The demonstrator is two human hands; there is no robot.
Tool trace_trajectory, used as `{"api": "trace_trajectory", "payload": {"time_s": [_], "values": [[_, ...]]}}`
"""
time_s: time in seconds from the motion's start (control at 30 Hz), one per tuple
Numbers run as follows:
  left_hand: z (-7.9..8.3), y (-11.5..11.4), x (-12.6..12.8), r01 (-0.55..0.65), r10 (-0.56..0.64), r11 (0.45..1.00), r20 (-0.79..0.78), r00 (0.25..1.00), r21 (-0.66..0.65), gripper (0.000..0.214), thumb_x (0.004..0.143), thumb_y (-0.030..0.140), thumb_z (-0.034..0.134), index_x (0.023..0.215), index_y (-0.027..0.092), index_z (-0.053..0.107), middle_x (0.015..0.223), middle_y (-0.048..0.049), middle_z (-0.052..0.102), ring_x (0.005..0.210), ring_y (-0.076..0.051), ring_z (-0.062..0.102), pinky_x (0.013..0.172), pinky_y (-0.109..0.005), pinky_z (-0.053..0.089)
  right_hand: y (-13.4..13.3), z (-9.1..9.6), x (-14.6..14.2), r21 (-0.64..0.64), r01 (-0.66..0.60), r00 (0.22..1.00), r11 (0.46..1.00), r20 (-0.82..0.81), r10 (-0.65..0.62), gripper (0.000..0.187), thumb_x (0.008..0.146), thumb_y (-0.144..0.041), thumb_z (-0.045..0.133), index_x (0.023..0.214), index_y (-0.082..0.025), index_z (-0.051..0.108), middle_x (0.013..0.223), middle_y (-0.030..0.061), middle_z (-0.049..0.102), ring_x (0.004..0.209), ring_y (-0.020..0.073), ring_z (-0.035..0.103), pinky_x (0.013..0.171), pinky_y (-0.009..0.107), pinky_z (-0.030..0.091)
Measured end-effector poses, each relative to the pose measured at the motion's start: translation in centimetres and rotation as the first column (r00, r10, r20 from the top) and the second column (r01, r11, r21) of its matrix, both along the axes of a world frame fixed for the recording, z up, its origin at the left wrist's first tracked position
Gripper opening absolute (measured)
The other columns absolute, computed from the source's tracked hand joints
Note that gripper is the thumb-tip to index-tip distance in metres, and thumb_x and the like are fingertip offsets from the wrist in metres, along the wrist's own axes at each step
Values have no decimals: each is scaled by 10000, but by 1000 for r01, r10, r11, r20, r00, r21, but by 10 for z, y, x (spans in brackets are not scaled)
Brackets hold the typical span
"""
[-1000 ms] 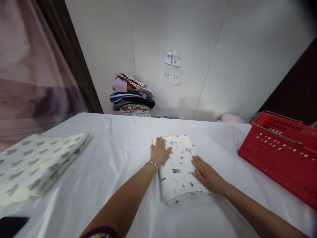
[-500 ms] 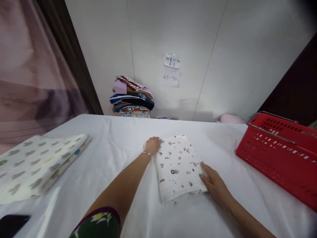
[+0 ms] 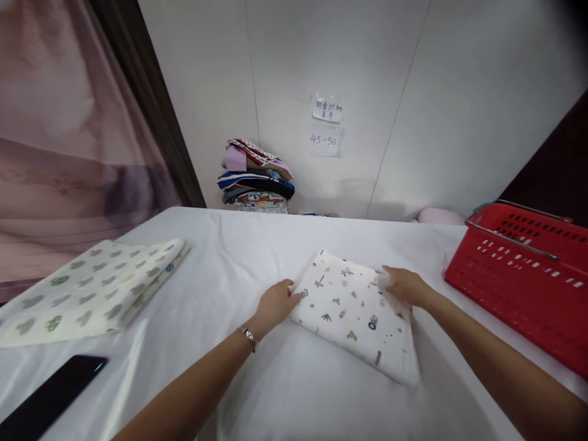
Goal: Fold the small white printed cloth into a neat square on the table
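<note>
Front and center, the folded printed cloth (image 3: 349, 312) lies on the white table covering (image 3: 271, 392), swung within the past second from lengthwise to a crosswise slant; I judge it repositioned, not refolded. My left hand (image 3: 274, 304), thumb and fingers slightly parted, meets its left end; my right hand (image 3: 407, 286) curls at the far right edge. Whether either pinches fabric, I cannot tell. Beyond, a gray-patterned cloth (image 3: 92, 285) lies left, a red basket (image 3: 519, 294) right.
</note>
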State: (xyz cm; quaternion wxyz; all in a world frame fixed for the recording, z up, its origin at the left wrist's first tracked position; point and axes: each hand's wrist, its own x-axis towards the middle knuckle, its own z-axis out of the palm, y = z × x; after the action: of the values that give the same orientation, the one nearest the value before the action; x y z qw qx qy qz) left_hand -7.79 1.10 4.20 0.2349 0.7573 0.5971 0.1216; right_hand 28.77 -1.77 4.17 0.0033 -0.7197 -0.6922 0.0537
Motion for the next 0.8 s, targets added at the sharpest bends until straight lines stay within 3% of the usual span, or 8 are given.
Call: {"api": "trace_trajectory", "payload": {"time_s": [0.07,0.17,0.23,0.37,0.47,0.6,0.7,0.8], "values": [[2,4,9,37,-38,988,4,999,147,491,790,352,471,1247,172,452,1220,-82,550,1102,-213,507,890,-300,409,-10,0,-26,89,-59,998,994,37,55,570,808,-373,451,1336,-169,384,1385,111,381,1281,277,313,1024,438,261],[-6,10,29,203,-191,921,-68,979,333,554,830,363,407,1338,153,340,1414,-81,337,1299,-215,281,1048,-347,259,-31,-14,-56,134,-75,997,988,36,71,595,858,-500,344,1364,-186,332,1446,86,268,1335,262,194,1057,479,179],[-16,10,39,287,-251,910,-153,956,299,573,855,424,343,1366,172,295,1459,-61,244,1329,-232,214,1066,-395,216,-45,-28,-62,130,-57,998,990,32,53,618,871,-543,278,1369,-179,322,1455,80,242,1341,257,171,1062,492,159],[-32,8,42,322,-275,922,-222,935,215,595,871,484,246,1392,195,247,1481,-34,177,1321,-237,238,1056,-397,230,-55,-42,-57,128,-35,999,991,32,31,641,882,-560,213,1376,-165,311,1461,72,220,1347,243,150,1076,477,129],[-30,8,40,321,-277,929,-228,933,184,603,869,488,248,1395,195,245,1482,-30,170,1315,-239,250,1050,-403,241,-49,-34,-53,77,-34,999,996,1,34,638,877,-569,216,1370,-179,324,1460,75,226,1344,249,163,1067,482,155],[-17,17,50,308,-258,932,-250,933,189,647,856,534,258,1391,171,261,1484,-52,154,1343,-257,164,1065,-453,186,-37,-27,-53,151,47,999,987,20,-51,615,883,-541,224,1373,-179,309,1469,98,201,1347,259,143,1056,483,174],[-13,31,66,359,-291,888,-252,923,289,674,847,579,251,1388,179,266,1491,-42,117,1362,-245,77,1091,-460,83,-31,-35,-53,176,101,992,979,57,-112,629,879,-528,247,1373,-143,302,1457,120,229,1342,262,156,1061,475,155],[-19,45,78,390,-334,886,-240,912,249,687,831,605,264,1380,193,279,1493,-31,113,1353,-261,114,1084,-456,119,-30,-45,-52,170,100,990,980,84,-115,642,875,-524,254,1378,-127,289,1455,120,234,1338,260,170,1063,468,137]]}}
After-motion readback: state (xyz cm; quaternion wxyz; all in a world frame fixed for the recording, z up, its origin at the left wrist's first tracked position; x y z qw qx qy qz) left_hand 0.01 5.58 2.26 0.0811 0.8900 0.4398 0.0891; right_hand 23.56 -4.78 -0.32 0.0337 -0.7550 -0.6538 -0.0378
